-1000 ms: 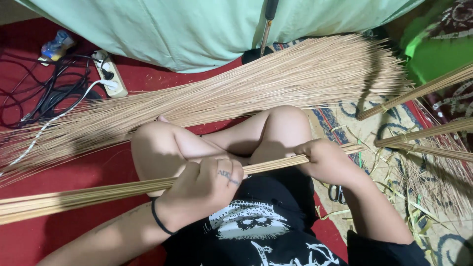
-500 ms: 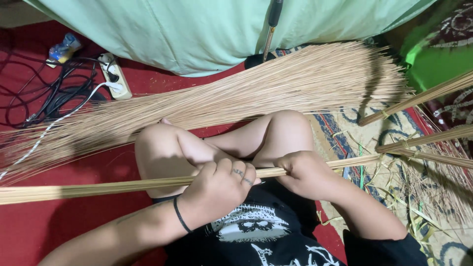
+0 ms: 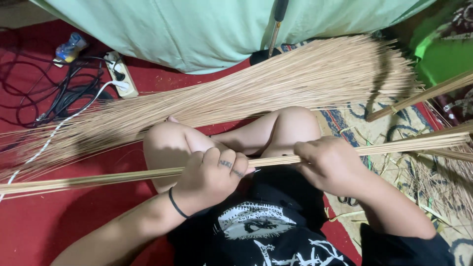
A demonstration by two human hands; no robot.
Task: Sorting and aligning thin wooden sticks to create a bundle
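Seen from above, a person sits on a red floor mat (image 3: 59,231) with bare knees drawn up. Both hands grip one thin bundle of long straw-coloured sticks (image 3: 123,176) that lies across the lap, running from the mat's left edge to the right side of the view. The left hand (image 3: 213,178) is curled tightly around the bundle, knuckles up, with a black band (image 3: 176,204) on its wrist. The right hand (image 3: 329,164) is closed around the same bundle just beside it, fingers wrapped over the top. Beyond the knees, a large fan of the same sticks (image 3: 256,93) spreads across the floor. A pale green cloth (image 3: 207,29) hangs at the far edge. Near the mat's far left corner lie a white power strip (image 3: 121,75) and tangled black cables (image 3: 64,98).
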